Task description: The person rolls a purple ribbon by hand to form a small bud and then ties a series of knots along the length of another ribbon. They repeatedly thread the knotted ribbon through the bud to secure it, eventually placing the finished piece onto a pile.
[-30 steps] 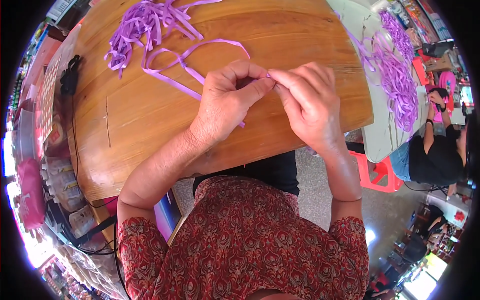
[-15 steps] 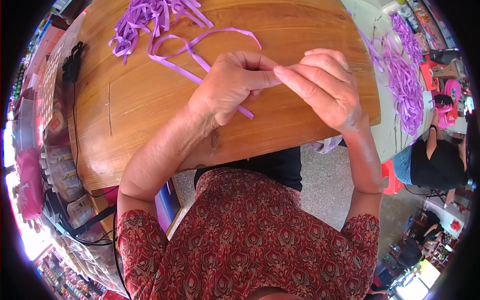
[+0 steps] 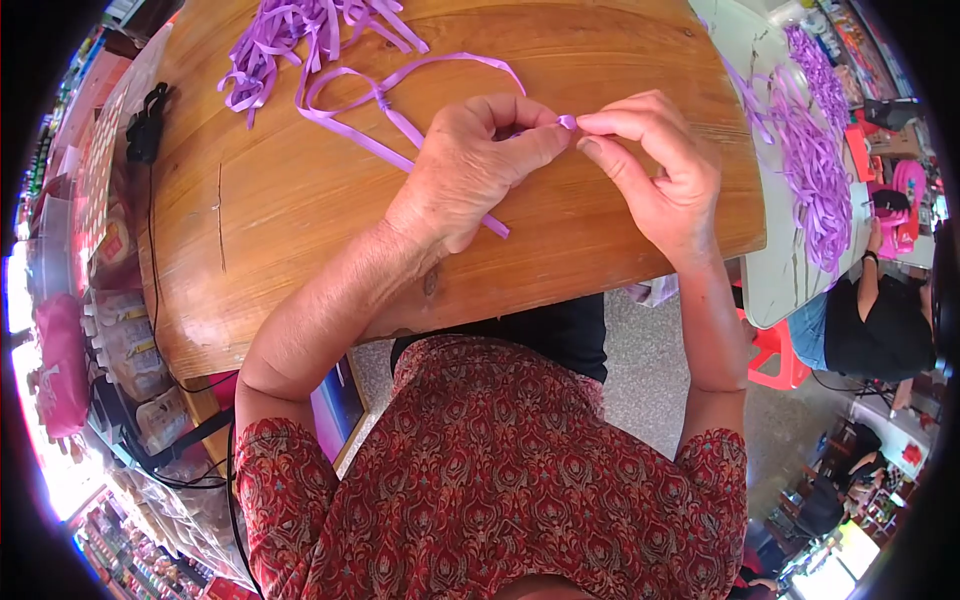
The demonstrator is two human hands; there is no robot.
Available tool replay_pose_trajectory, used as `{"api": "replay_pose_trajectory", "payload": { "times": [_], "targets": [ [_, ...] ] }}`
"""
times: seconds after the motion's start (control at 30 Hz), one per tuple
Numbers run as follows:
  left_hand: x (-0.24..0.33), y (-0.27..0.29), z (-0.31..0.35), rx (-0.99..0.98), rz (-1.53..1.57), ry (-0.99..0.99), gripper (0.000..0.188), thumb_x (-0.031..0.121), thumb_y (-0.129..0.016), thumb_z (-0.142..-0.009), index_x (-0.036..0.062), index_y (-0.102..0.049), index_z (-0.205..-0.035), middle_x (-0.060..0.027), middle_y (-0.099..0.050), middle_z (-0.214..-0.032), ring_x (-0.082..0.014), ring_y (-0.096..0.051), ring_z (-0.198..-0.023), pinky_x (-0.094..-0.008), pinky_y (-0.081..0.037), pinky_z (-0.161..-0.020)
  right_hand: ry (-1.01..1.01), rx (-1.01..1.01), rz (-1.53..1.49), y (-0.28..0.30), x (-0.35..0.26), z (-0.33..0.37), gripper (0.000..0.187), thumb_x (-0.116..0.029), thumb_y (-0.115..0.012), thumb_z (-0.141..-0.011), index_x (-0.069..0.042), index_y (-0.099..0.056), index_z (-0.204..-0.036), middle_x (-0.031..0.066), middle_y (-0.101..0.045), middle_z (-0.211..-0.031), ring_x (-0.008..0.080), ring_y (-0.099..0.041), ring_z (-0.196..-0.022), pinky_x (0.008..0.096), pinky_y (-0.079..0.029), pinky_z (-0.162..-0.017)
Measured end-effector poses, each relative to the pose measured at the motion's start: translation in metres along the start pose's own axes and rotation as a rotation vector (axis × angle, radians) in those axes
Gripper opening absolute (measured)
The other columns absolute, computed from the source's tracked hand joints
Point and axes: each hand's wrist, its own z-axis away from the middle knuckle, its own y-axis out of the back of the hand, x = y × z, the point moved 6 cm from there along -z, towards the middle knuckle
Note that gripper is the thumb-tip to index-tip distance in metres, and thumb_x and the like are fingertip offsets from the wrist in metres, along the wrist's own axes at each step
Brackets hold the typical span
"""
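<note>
A purple ribbon [image 3: 567,122] shows as a small folded or knotted bit at the fingertips of my left hand [image 3: 470,165], whose thumb and index finger pinch it. My right hand [image 3: 668,170] is just to the right, its index fingertip beside the ribbon bit and its thumb a little apart below. Between those two right fingertips I see a gap. From behind my left hand, a looped purple ribbon strand [image 3: 350,136] with a small knot lies across the wooden table [image 3: 330,220]. One cut ribbon end [image 3: 495,226] sticks out under the left wrist.
A heap of purple ribbon pieces [image 3: 285,50] lies at the table's far left. More ribbon bundles [image 3: 820,190] cover part of a pale table on the right. A black cable [image 3: 150,220] runs down the left edge. A person [image 3: 880,310] sits at the far right.
The right hand's thumb and index fingertips have parted from their pinch and shifted slightly. A small purple bit of ribbon now shows at the left fingertips.
</note>
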Motion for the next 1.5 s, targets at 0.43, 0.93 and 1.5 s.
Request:
{"api": "replay_pose_trajectory", "payload": {
  "times": [0.43, 0.93, 1.5],
  "targets": [
    [0.009, -0.002, 0.005, 0.046, -0.192, -0.195, 0.013, 0.011, -0.067, -0.085, 0.0022, -0.062, -0.093, 0.0051, -0.057, -0.08, -0.0015, -0.047, -0.072, -0.0162, -0.038, -0.063, -0.291, 0.017, -0.326, -0.009, 0.012, 0.003, 0.006, 0.005, -0.063, -0.082, 0.003, -0.061, -0.087, 0.0046, -0.061, -0.082, 0.0086, -0.054, -0.076, 0.0203, -0.042, -0.067],
    [0.007, -0.009, 0.005, -0.244, 0.495, -0.139, 0.012, 0.01, -0.065, -0.087, 0.0033, -0.062, -0.096, 0.0002, -0.061, -0.084, -0.0055, -0.048, -0.07, -0.0197, -0.037, -0.06, -0.786, 0.095, -1.35, -0.039, 0.025, 0.018, 0.012, -0.01, -0.06, -0.086, 0.001, -0.06, -0.088, 0.0033, -0.058, -0.079, 0.0108, -0.051, -0.074, 0.0248, -0.04, -0.071],
    [0.001, -0.013, 0.003, -0.26, 0.458, -0.144, 0.011, 0.005, -0.063, -0.087, 0.0033, -0.064, -0.098, 0.0008, -0.06, -0.083, -0.0059, -0.045, -0.067, -0.0209, -0.037, -0.058, -0.771, 0.18, -1.15, -0.028, 0.019, 0.024, 0.01, -0.007, -0.058, -0.088, 0.002, -0.059, -0.092, 0.0032, -0.058, -0.082, 0.0093, -0.051, -0.077, 0.023, -0.039, -0.07]
  ]
}}
